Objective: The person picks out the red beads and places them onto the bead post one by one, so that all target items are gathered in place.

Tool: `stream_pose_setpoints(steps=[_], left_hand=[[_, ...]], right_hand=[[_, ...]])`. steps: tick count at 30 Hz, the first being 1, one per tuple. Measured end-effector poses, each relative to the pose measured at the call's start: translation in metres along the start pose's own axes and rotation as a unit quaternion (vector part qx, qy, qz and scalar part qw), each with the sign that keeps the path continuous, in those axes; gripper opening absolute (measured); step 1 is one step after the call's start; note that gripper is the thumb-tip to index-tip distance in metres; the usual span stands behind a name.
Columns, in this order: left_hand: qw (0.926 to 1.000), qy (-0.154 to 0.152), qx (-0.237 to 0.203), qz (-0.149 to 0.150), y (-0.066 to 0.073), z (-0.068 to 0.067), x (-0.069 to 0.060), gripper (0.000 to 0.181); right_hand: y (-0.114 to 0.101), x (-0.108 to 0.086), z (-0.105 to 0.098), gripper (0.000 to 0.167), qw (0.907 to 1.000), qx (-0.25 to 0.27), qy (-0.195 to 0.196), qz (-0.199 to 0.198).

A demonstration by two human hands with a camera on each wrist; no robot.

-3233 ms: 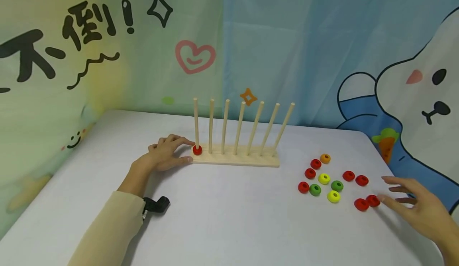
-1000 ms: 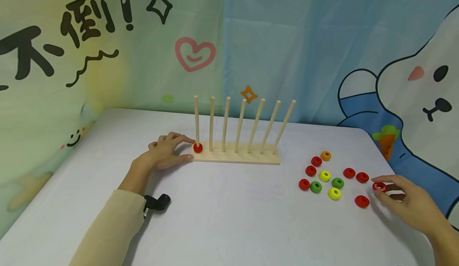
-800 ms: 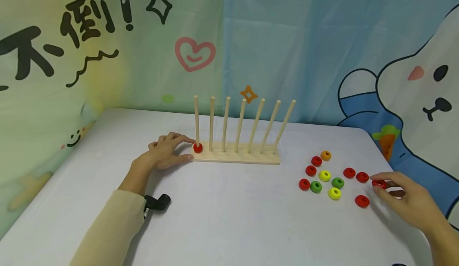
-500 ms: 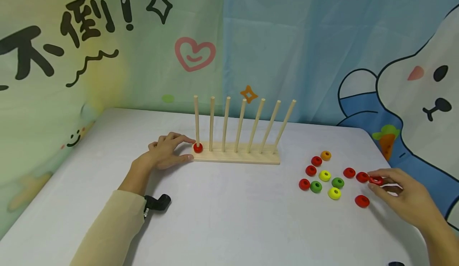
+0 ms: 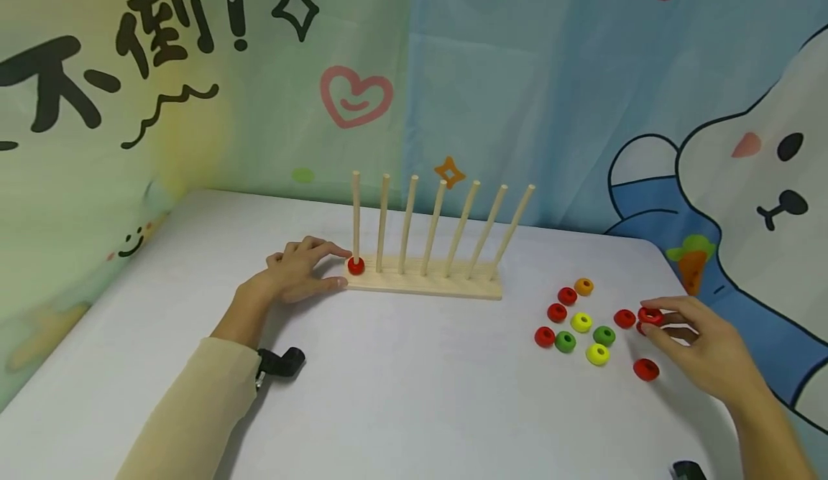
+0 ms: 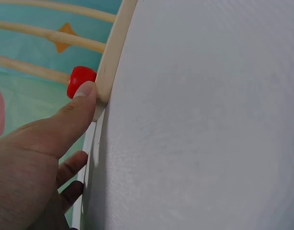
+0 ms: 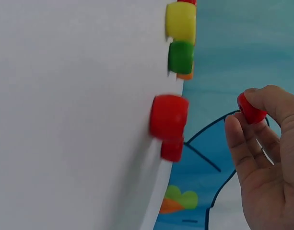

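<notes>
A wooden base (image 5: 423, 286) carries several upright pegs, with one red bead (image 5: 356, 266) low on the leftmost peg. My left hand (image 5: 297, 275) rests against the base's left end, thumb at the front and a finger behind; in the left wrist view the thumb lies by the red bead (image 6: 80, 80). At the right, my right hand (image 5: 701, 340) pinches a red bead (image 5: 650, 315) between thumb and forefinger, above another red bead that it partly hides. The right wrist view shows the pinched bead (image 7: 251, 109) held off the table.
Loose beads lie on the right of the white table (image 5: 414, 394): an orange bead (image 5: 584, 287), yellow beads such as one (image 5: 598, 354), green beads such as one (image 5: 604, 335), and several red ones, one (image 5: 646, 369) nearest the front. A printed cloth (image 5: 479, 92) hangs behind.
My right hand has picked up a red bead from beside the front one and moved it left and back, over another red bead. My left hand stays at the base. The head view has shifted slightly.
</notes>
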State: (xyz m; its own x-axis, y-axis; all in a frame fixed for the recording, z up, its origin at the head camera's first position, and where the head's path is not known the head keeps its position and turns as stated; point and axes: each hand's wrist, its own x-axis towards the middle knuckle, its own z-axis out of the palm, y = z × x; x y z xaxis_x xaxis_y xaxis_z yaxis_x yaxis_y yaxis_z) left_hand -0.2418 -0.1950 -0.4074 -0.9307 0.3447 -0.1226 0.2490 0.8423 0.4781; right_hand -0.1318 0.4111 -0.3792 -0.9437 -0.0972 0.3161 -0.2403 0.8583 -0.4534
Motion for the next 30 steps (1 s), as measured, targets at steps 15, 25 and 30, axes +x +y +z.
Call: stream_pose_setpoints(steps=[15, 25, 30], left_hand=[[0.9999, 0.007, -0.007, -0.009, -0.005, 0.006, -0.003, 0.063], [1.0, 0.004, -0.004, 0.0, -0.001, 0.004, -0.001, 0.063], [1.0, 0.002, 0.003, -0.001, 0.0, 0.001, 0.001, 0.063]], right_hand=[[-0.022, 0.018, 0.018, 0.041, 0.9964, 0.057, 0.048, -0.04], [-0.03, 0.021, 0.015, 0.039, 0.9952, 0.066, 0.049, -0.053], [-0.037, 0.026, 0.02, 0.039, 0.9942, 0.074, 0.053, -0.056]])
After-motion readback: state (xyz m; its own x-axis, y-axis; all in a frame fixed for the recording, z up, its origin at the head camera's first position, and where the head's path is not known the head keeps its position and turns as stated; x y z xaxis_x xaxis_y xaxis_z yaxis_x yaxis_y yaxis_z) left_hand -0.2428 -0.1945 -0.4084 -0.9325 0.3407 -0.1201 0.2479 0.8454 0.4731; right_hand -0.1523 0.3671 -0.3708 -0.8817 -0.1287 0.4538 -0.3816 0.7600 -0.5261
